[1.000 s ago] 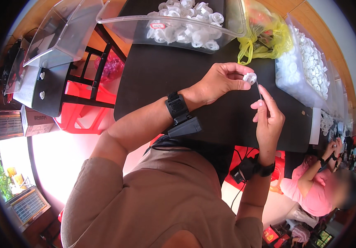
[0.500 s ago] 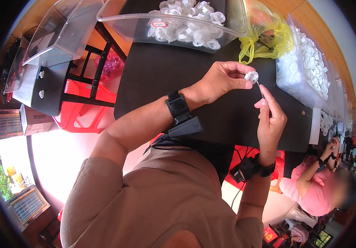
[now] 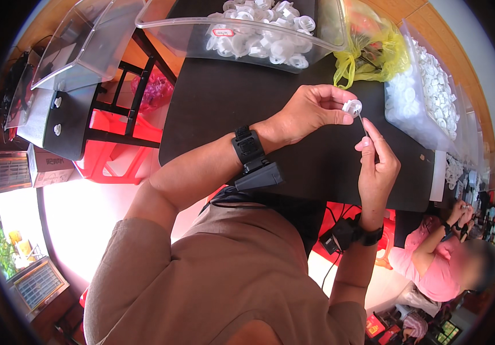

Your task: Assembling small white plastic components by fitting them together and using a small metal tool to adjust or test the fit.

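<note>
My left hand pinches a small round white plastic part between thumb and fingertips, above the dark tabletop. From the right, my right hand grips a thin, narrow metal tool between thumb and forefinger. The tool's tip meets the lower edge of the white part; its exact kind is too small to make out. Both hands are closed and lie close together.
A clear bin of similar white parts stands at the table's far side. Right of it lie a yellow plastic bag and another filled bin. The dark table spans the middle. A co-worker in pink sits at right.
My hands, the white part and the thin tool have barely shifted, slightly to the right. The co-worker's hands have moved a little lower.
</note>
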### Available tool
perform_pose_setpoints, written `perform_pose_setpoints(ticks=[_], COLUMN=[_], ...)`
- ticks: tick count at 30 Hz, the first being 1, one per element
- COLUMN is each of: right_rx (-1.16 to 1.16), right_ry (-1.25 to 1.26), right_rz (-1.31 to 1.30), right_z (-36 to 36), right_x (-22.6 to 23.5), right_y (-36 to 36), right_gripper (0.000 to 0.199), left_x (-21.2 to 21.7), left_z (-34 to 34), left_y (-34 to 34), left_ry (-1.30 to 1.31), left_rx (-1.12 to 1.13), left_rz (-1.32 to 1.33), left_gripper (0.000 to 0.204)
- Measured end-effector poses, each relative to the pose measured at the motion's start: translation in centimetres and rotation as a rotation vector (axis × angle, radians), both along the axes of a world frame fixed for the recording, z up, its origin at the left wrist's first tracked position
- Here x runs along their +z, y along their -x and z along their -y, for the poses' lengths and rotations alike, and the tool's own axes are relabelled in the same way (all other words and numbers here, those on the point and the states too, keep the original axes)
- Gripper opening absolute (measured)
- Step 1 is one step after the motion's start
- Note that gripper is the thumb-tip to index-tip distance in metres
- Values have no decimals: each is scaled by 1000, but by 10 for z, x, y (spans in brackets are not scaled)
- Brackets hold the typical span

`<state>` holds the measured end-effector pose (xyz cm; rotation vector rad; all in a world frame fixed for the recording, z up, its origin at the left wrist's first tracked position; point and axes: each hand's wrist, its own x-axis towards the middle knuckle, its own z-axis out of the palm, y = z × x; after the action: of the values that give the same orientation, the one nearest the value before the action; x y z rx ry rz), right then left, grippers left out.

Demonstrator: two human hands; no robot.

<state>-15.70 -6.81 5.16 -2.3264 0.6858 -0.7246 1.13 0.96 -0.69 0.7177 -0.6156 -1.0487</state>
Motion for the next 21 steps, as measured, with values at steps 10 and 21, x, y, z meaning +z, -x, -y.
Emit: perform_pose_setpoints(ticks=[10,21], right_rx=[-1,-22], right_ry=[13,-9], right_rz=[17,-1], right_z=[-1,4], right_x=[1,0], right_y=[0,0], right_gripper=[26,26], left_x=[0,22], left_z=[-1,-7], left_y=[1,-2], left_ry=[15,4], left_rx=[0,159], left_rz=[17,192], left_gripper=[31,33])
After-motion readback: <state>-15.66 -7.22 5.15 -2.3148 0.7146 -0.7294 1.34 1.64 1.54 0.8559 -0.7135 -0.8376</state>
